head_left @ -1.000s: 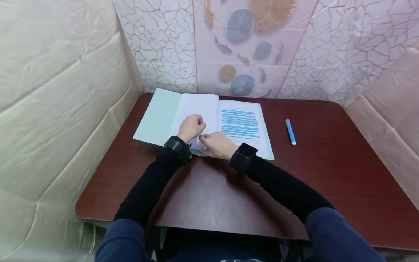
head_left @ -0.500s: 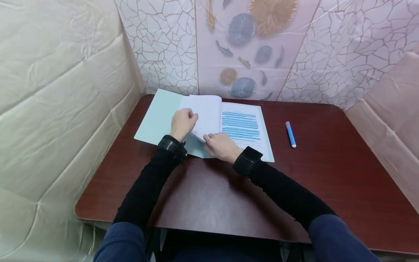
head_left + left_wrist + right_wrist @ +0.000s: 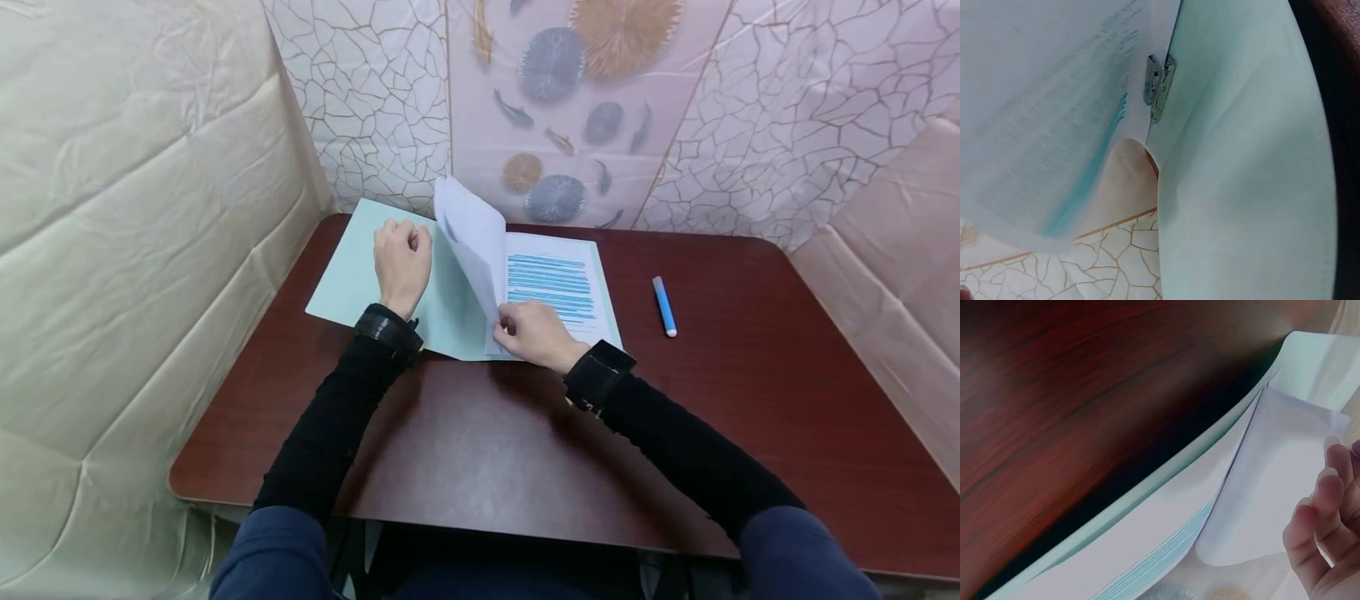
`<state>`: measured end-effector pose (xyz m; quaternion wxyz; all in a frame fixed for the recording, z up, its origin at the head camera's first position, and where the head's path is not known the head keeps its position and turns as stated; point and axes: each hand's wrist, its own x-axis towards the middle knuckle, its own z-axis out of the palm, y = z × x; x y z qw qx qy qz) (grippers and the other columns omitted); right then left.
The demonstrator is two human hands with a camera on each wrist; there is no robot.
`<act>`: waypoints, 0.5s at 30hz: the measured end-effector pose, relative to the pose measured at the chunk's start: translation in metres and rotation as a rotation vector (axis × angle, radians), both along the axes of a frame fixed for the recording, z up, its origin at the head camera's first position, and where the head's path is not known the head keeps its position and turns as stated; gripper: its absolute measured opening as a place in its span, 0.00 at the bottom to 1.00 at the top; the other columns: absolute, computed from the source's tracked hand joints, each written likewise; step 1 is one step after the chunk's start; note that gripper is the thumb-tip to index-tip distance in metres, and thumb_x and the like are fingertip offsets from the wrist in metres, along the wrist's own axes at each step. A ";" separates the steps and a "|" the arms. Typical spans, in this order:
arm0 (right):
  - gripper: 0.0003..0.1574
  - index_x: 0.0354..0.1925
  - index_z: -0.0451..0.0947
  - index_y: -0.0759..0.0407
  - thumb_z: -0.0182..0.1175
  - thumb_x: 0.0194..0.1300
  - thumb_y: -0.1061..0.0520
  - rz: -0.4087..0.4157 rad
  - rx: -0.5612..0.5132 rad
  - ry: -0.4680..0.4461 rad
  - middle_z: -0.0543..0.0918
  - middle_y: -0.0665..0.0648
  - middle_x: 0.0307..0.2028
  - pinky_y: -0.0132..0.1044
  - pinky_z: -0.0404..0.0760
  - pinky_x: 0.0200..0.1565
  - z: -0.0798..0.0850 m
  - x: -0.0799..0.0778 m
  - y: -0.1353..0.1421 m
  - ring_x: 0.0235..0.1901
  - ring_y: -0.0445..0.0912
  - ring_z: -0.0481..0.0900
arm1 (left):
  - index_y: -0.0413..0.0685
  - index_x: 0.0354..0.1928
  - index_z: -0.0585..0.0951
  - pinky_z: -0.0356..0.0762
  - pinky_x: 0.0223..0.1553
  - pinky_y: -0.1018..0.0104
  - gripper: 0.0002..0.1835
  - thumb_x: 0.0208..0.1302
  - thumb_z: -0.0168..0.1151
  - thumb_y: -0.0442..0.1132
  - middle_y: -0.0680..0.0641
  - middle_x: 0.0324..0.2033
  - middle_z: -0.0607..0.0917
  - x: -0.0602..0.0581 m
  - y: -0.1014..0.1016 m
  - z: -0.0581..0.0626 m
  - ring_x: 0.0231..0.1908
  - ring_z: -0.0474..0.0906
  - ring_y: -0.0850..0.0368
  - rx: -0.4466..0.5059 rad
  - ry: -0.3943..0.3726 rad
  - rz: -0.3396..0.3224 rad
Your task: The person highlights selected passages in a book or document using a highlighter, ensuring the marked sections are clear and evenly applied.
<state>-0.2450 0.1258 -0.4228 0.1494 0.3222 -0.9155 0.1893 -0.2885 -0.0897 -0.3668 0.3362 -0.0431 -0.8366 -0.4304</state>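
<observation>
A pale green folder (image 3: 352,267) lies spread on the table. From its spine rises a bundle of white sheets (image 3: 476,233), upright and leaning left. The right hand (image 3: 540,333) pinches the near corner of these sheets; its curled fingers (image 3: 1325,494) show beside the paper in the right wrist view. Over the folder's left cover is the left hand (image 3: 402,262), its fingers loosely curled and nothing seen in it. A page with blue-highlighted lines (image 3: 551,283) lies on the folder's right half. In the left wrist view a metal fastener (image 3: 1159,87) grips the sheets at the spine.
A blue marker (image 3: 664,307) with a white end lies right of the folder on the dark red-brown table (image 3: 750,375). Behind stands a patterned wall covering (image 3: 375,108), and beige cloth (image 3: 135,250) hangs at the left.
The sheets lay flat on the left at first; now they stand lifted off the left cover. The right hand has moved right with their corner. The left hand has slid left onto the cover.
</observation>
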 end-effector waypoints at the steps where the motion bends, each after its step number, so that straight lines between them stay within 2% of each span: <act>1: 0.11 0.22 0.75 0.56 0.57 0.61 0.57 -0.007 -0.007 -0.013 0.75 0.50 0.16 0.32 0.63 0.23 0.001 0.001 0.003 0.18 0.42 0.68 | 0.50 0.14 0.59 0.53 0.36 0.66 0.22 0.68 0.50 0.37 0.51 0.20 0.61 0.000 0.000 -0.001 0.29 0.61 0.49 -0.002 -0.001 -0.003; 7: 0.20 0.13 0.70 0.57 0.57 0.59 0.55 -0.062 -0.037 -0.106 0.61 0.46 0.11 0.31 0.55 0.20 0.001 0.004 0.024 0.15 0.40 0.59 | 0.50 0.13 0.59 0.54 0.37 0.65 0.22 0.66 0.50 0.37 0.51 0.19 0.61 -0.001 0.001 -0.006 0.28 0.60 0.49 -0.015 0.001 -0.005; 9: 0.19 0.14 0.73 0.58 0.58 0.59 0.55 -0.073 -0.057 -0.137 0.64 0.47 0.10 0.31 0.57 0.20 0.000 0.005 0.031 0.15 0.40 0.61 | 0.50 0.13 0.60 0.54 0.37 0.65 0.22 0.66 0.51 0.36 0.51 0.20 0.61 -0.001 0.002 -0.006 0.29 0.60 0.49 -0.017 0.005 -0.001; 11: 0.14 0.21 0.79 0.60 0.58 0.59 0.55 -0.087 -0.071 -0.169 0.73 0.50 0.13 0.32 0.61 0.21 -0.001 0.007 0.037 0.16 0.41 0.66 | 0.49 0.14 0.60 0.54 0.38 0.64 0.21 0.66 0.51 0.36 0.51 0.20 0.61 -0.002 0.004 -0.007 0.29 0.60 0.48 -0.019 0.007 0.007; 12: 0.12 0.27 0.82 0.62 0.58 0.60 0.55 -0.093 -0.076 -0.183 0.79 0.52 0.17 0.31 0.64 0.23 -0.002 0.007 0.040 0.19 0.41 0.68 | 0.49 0.14 0.61 0.55 0.38 0.63 0.21 0.66 0.51 0.37 0.51 0.20 0.62 -0.002 0.004 -0.008 0.30 0.60 0.48 -0.020 0.006 0.009; 14: 0.16 0.44 0.82 0.62 0.58 0.61 0.54 -0.103 -0.088 -0.227 0.86 0.55 0.30 0.32 0.69 0.28 -0.002 0.009 0.044 0.24 0.41 0.73 | 0.49 0.14 0.61 0.55 0.39 0.62 0.21 0.66 0.51 0.37 0.51 0.20 0.62 -0.003 0.004 -0.007 0.30 0.61 0.48 -0.022 -0.001 0.015; 15: 0.19 0.49 0.80 0.61 0.58 0.63 0.54 -0.104 -0.093 -0.266 0.87 0.57 0.32 0.32 0.70 0.28 -0.002 0.011 0.046 0.23 0.42 0.75 | 0.49 0.14 0.62 0.56 0.39 0.62 0.21 0.66 0.51 0.37 0.51 0.20 0.62 -0.003 0.004 -0.008 0.30 0.61 0.48 -0.023 -0.004 0.016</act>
